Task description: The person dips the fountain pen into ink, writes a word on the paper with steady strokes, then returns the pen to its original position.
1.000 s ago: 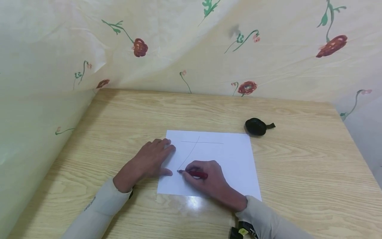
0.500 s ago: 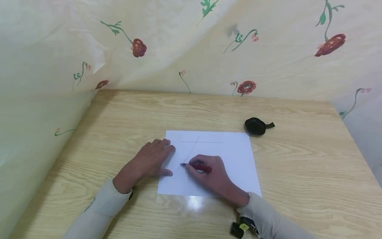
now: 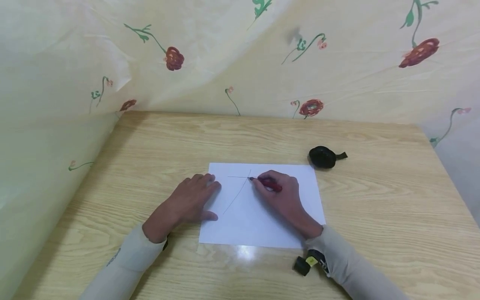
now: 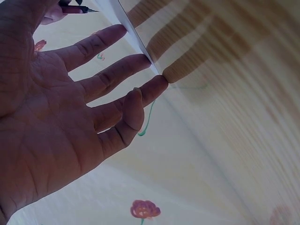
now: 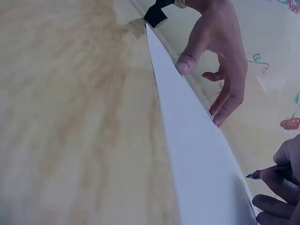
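A sheet of white paper (image 3: 258, 227) lies on the wooden table, with a thin horizontal line and a slanted line crossing near its top. My right hand (image 3: 286, 196) pinches a red pen (image 3: 271, 184) between thumb and fingers. Its dark tip is right at the crossing of the two lines, and the hand hides the horizontal line's right part. At the paper's left edge rests my left hand (image 3: 187, 202), fingers spread. In the left wrist view, fingertips (image 4: 140, 61) of that hand meet the paper's edge. The right wrist view shows the pen (image 5: 268, 172) from low down.
A small black pan (image 3: 322, 157) with a short handle sits just beyond the paper's upper right corner. Floral sheeting (image 3: 210, 50) hangs behind the table (image 3: 378, 187) and along its left side. A black device (image 3: 302, 266) is strapped to my right wrist.
My right hand has moved the pen up and to the right, from the slanted line's lower end to the crossing near the top. The left hand has stayed in place.
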The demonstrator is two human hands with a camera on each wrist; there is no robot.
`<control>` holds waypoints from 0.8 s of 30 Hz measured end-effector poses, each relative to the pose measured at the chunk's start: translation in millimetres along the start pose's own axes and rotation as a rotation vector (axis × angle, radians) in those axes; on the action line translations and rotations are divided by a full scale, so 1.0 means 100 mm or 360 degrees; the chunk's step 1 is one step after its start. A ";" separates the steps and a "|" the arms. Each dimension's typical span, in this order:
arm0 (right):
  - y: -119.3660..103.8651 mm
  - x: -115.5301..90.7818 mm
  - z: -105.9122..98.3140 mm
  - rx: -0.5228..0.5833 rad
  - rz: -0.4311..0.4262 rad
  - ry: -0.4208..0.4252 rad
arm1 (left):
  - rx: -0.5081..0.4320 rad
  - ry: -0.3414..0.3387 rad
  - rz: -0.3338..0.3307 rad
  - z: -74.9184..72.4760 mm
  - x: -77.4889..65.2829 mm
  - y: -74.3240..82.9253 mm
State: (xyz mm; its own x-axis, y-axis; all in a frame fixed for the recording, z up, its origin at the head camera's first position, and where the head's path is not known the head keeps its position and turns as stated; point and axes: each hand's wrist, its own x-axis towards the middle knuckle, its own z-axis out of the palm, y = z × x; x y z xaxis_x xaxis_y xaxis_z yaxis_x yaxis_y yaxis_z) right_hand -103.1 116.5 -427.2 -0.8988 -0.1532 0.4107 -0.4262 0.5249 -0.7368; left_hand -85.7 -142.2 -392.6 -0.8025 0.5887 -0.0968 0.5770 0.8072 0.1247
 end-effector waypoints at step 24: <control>-0.01 0.02 -0.01 -0.0070 -0.0004 -0.0018 | 0.0007 -0.0048 -0.0018 -0.05 0.01 0.02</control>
State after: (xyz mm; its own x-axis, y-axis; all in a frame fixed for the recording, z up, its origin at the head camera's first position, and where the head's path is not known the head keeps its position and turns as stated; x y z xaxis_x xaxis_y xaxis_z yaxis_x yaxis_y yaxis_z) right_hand -104.7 116.6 -424.7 -0.8989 -0.1641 0.4062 -0.4237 0.5608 -0.7113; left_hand -86.5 -140.3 -387.9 -0.8041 0.5805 -0.1281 0.5686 0.8139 0.1193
